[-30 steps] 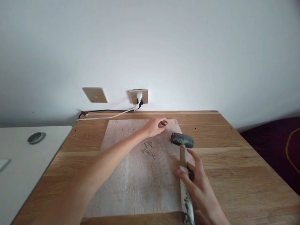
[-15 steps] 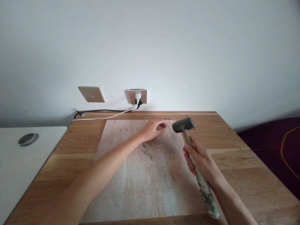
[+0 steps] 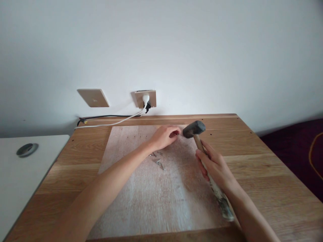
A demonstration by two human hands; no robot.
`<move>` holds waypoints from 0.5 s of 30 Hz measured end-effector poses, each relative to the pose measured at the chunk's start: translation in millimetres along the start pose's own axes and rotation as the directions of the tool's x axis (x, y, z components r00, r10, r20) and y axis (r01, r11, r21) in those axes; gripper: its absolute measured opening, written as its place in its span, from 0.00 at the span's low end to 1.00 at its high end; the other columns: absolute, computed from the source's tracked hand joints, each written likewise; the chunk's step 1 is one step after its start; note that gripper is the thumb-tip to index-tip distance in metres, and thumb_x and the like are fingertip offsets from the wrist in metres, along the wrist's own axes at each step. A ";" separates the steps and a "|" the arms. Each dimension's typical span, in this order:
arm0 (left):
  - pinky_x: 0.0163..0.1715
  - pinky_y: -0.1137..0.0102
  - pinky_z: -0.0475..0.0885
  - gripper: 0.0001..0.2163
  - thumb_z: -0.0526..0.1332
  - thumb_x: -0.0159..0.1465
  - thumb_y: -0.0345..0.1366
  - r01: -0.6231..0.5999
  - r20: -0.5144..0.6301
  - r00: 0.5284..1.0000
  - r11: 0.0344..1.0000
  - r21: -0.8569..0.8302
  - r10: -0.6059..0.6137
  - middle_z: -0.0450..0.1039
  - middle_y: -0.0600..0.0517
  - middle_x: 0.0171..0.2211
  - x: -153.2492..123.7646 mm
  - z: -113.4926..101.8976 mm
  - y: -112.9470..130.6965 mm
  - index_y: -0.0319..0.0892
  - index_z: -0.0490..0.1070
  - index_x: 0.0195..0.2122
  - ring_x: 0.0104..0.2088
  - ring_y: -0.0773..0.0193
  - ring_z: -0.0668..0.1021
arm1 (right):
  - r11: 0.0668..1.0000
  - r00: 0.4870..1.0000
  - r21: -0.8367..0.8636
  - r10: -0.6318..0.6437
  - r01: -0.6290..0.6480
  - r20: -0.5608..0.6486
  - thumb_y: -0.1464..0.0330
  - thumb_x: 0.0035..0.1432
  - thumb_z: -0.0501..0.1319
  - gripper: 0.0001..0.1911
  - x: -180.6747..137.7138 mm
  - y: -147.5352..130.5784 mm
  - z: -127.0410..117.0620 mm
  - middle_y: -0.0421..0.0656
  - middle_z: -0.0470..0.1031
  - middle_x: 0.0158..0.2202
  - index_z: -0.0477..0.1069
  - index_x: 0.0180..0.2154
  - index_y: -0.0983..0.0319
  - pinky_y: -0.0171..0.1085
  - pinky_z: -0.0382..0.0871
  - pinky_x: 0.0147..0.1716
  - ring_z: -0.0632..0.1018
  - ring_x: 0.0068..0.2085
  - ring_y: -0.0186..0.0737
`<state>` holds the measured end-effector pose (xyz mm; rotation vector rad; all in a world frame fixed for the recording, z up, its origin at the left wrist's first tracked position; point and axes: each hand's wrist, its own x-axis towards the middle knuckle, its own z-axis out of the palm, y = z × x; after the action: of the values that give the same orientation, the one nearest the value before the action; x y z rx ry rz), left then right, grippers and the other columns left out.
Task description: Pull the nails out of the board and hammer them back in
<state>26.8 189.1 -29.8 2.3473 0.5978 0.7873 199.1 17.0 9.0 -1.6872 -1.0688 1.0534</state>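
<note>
1. Two hands engaged: my left hand (image 3: 165, 136) pinches a nail, barely visible, upright on the board (image 3: 141, 198).
2. My right hand (image 3: 214, 166) grips the hammer (image 3: 194, 129), poised beside it; a light, square tap seems needed.

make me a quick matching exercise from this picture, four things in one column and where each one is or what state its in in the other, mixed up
Things:
1. hammer
2. loose nails
3. white plug
4. pale board

Places or states:
A. lying flat on the wooden table
B. pushed into the wall socket
C. gripped by the right hand, head raised near the left hand
D. scattered on the board just below the left hand

Pairs: 1-C, 2-D, 3-B, 4-A
</note>
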 end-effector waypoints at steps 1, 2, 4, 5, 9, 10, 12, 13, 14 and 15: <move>0.42 0.68 0.71 0.08 0.61 0.65 0.24 -0.013 0.005 1.000 1.000 0.016 0.013 0.80 0.51 0.37 -0.1 -0.4 0.1 0.41 0.77 0.40 0.39 0.63 0.79 | 0.987 0.998 0.152 0.040 -0.045 0.040 0.57 0.63 0.63 0.12 -0.3 -2.7 -2.4 0.31 0.65 0.23 0.66 0.39 0.57 0.28 0.56 0.08 0.59 0.13 0.27; 0.43 0.67 0.71 0.08 0.61 0.65 0.24 -0.023 0.012 1.000 0.999 0.033 0.023 0.80 0.50 0.37 -0.1 -0.8 0.4 0.41 0.77 0.40 0.39 0.62 0.79 | 0.950 0.994 0.299 0.065 -0.089 0.088 0.57 0.61 0.64 0.12 -0.9 -5.9 -5.4 0.31 0.65 0.25 0.64 0.36 0.57 0.26 0.53 0.07 0.56 0.13 0.25; 0.43 0.66 0.71 0.08 0.62 0.65 0.24 -0.034 0.027 0.999 0.998 0.055 0.032 0.80 0.49 0.38 -0.3 -1.9 1.5 0.41 0.77 0.40 0.39 0.61 0.78 | 0.842 0.983 0.518 0.067 -0.149 0.173 0.60 0.61 0.63 0.09 -3.4 -12.5 -12.1 0.30 0.60 0.26 0.67 0.36 0.57 0.23 0.45 0.06 0.47 0.15 0.23; 0.43 0.66 0.72 0.07 0.62 0.65 0.24 -0.037 0.033 0.999 0.998 0.058 0.035 0.80 0.49 0.38 -0.3 -2.4 2.2 0.41 0.77 0.40 0.39 0.61 0.78 | 0.796 0.980 0.584 0.053 -0.158 0.194 0.61 0.63 0.61 0.08 -5.4 -15.3 -15.3 0.29 0.56 0.26 0.70 0.39 0.58 0.21 0.40 0.06 0.42 0.16 0.24; 0.44 0.66 0.73 0.07 0.62 0.65 0.24 -0.038 0.034 0.999 0.999 0.023 0.037 0.80 0.48 0.39 -0.6 -3.4 3.9 0.41 0.77 0.40 0.39 0.61 0.79 | 0.748 0.984 0.650 0.023 -0.136 0.179 0.61 0.70 0.51 0.20 -14.4 -21.5 -22.2 0.28 0.46 0.26 0.75 0.53 0.60 0.20 0.25 0.07 0.32 0.20 0.26; 0.44 0.66 0.73 0.07 0.62 0.65 0.24 -0.032 0.033 0.999 0.999 0.009 0.032 0.79 0.49 0.38 -0.6 -3.3 3.8 0.41 0.77 0.39 0.39 0.62 0.79 | 0.756 0.985 0.641 0.026 -0.132 0.172 0.61 0.70 0.50 0.21 -16.1 -22.1 -22.4 0.28 0.46 0.26 0.75 0.54 0.61 0.20 0.23 0.07 0.31 0.19 0.26; 0.43 0.67 0.73 0.07 0.62 0.65 0.24 -0.016 0.031 0.999 1.000 -0.013 0.017 0.79 0.49 0.38 -0.4 -3.1 3.6 0.40 0.77 0.39 0.37 0.63 0.78 | 0.768 0.985 0.626 0.032 -0.133 0.170 0.60 0.70 0.50 0.23 -18.4 -22.4 -22.0 0.27 0.45 0.26 0.76 0.55 0.61 0.19 0.22 0.07 0.30 0.18 0.24; 0.43 0.67 0.73 0.07 0.62 0.65 0.23 -0.010 0.032 0.999 1.000 -0.021 0.011 0.79 0.49 0.38 -0.2 -3.0 3.6 0.40 0.77 0.39 0.37 0.63 0.78 | 0.768 0.985 0.626 0.034 -0.134 0.169 0.60 0.70 0.50 0.23 -19.1 -22.2 -21.6 0.27 0.45 0.26 0.76 0.56 0.61 0.19 0.22 0.07 0.29 0.18 0.23; 0.43 0.67 0.73 0.07 0.62 0.65 0.23 -0.007 0.035 0.999 1.000 -0.025 0.007 0.79 0.49 0.38 0.0 -3.0 3.6 0.40 0.77 0.39 0.37 0.64 0.78 | 0.764 0.985 0.630 0.034 -0.135 0.170 0.60 0.70 0.49 0.23 -19.6 -21.8 -21.4 0.27 0.45 0.26 0.75 0.57 0.61 0.19 0.22 0.07 0.29 0.18 0.23; 0.43 0.67 0.73 0.07 0.62 0.65 0.23 -0.005 0.036 0.999 1.000 -0.026 0.006 0.79 0.49 0.38 0.3 -3.2 3.6 0.40 0.77 0.38 0.37 0.64 0.78 | 0.760 0.985 0.636 0.032 -0.134 0.170 0.60 0.70 0.49 0.24 -19.9 -21.3 -21.3 0.27 0.45 0.26 0.75 0.57 0.61 0.19 0.22 0.07 0.29 0.18 0.23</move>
<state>25.8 187.8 -25.3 2.3347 0.5630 0.7498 208.9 -0.6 38.9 -1.1031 -0.6005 1.4265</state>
